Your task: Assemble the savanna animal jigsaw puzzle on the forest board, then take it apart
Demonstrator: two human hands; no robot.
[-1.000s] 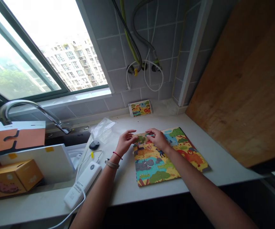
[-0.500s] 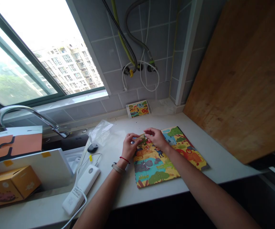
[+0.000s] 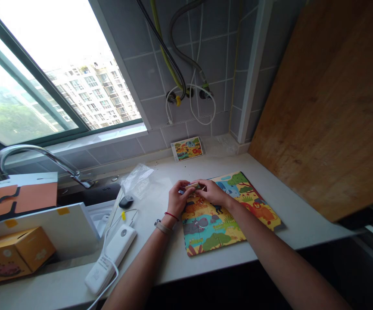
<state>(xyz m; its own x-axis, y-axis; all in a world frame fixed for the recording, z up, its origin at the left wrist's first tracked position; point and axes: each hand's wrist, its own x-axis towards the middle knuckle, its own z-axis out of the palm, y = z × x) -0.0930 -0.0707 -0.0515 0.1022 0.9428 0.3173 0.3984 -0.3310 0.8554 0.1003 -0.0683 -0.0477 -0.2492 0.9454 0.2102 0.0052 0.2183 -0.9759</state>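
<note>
A colourful animal jigsaw puzzle (image 3: 214,228) lies assembled on the white countertop (image 3: 160,241), with a jungle scene and a hippo. Above its top edge, my left hand (image 3: 178,199) and my right hand (image 3: 212,193) meet at a small puzzle piece (image 3: 194,186). Both sets of fingers pinch that piece, which shows its pale edge. My hands hide the puzzle's upper middle. A small picture card (image 3: 187,148) of the same scene leans against the tiled wall behind.
A black computer mouse (image 3: 126,201), a clear plastic bag (image 3: 138,180) and a white power bank (image 3: 110,258) with a cable lie left of my hands. Farther left are a cardboard box (image 3: 13,256) and a steel faucet (image 3: 34,157). A wooden board (image 3: 322,107) stands at right.
My hands have drawn closer together, and the piece has turned edge-on between them. The view has shifted slightly.
</note>
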